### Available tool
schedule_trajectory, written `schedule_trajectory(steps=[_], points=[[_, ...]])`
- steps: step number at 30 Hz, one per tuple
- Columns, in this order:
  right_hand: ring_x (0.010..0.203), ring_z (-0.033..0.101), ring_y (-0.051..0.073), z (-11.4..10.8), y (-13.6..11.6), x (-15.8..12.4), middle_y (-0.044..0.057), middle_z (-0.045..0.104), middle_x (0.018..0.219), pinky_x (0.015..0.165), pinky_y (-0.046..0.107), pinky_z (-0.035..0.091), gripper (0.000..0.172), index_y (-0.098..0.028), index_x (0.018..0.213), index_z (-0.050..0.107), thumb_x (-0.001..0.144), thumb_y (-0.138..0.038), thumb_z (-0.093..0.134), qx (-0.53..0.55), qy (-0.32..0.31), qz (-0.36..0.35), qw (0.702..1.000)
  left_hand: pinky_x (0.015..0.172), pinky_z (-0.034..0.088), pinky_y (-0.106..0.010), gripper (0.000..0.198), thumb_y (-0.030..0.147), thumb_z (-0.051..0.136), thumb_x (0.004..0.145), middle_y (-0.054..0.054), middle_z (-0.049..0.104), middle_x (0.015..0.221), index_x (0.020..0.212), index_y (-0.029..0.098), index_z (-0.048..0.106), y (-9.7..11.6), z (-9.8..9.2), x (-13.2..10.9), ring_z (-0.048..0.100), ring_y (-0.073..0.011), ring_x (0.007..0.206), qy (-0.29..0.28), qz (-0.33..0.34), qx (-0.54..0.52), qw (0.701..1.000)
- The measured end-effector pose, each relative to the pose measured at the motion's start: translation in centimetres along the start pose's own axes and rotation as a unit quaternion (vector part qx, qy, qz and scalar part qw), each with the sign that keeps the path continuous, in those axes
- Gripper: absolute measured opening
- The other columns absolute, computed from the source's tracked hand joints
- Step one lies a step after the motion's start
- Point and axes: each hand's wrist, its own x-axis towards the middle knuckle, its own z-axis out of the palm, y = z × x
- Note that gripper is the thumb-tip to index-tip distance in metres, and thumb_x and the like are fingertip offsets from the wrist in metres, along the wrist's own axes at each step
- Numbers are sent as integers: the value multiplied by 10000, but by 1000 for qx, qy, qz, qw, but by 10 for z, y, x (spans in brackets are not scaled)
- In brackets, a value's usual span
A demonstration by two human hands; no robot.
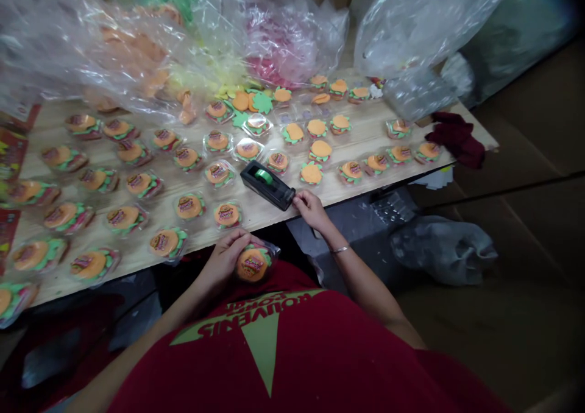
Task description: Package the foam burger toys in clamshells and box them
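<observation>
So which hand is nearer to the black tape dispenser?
The right: the right hand has its fingertips at one end of the tape dispenser. The left hand is farther away, closer to the body, holding a packed toy burger.

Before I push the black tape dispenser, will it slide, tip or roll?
The black tape dispenser probably won't roll or tip easily, given its long, low body. Its front end sits near the edge of the table, so pushing that way could send it off.
</observation>
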Motion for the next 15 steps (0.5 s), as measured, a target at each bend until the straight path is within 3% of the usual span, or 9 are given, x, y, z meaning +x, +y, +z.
schedule_trajectory(steps=[5,6,8,11,12,15], points=[[758,461,164,2,-17,-12,11,508,738,738,295,386,121,-185,676,507,775,-214,568,-33,-10,5,999,629,484,-274,287,435,677,735,-46,712,766,724,159,600,-3,-1,-10,636,-177,668,4,11,-18,1000],[744,478,161,4,-24,-18,9,524,728,723,290,399,120,-180,682,528,778,-230,580,-27,-40,3,999,629,483,-272,287,435,675,734,-47,712,765,725,158,605,-3,-1,-12,634,-175,665,7,13,-17,1000],[727,515,149,7,-40,-32,6,566,738,701,276,425,150,-171,736,576,813,-300,582,21,-158,-17,987,637,483,-271,290,437,673,730,-48,707,756,728,153,617,-4,-2,-14,632,-175,670,7,16,-9,1000],[734,517,126,12,-64,-50,1,580,786,694,253,437,220,-172,817,587,882,-374,531,102,-353,-80,926,638,483,-272,283,438,670,725,-37,691,738,723,162,608,-4,0,-15,623,-173,666,-6,11,-7,1000],[724,503,120,14,-71,-53,-2,568,780,681,245,429,219,-172,817,580,895,-367,519,100,-382,-101,913,627,478,-268,278,436,671,723,-26,681,722,717,168,597,-4,0,-15,612,-166,649,-6,9,-9,1000],[668,465,109,17,-81,-53,-14,538,722,625,230,385,191,-171,769,558,900,-308,531,13,-370,-150,917,609,461,-255,283,439,681,707,-6,653,688,694,172,587,-4,2,-14,582,-147,619,-6,19,5,1000]])
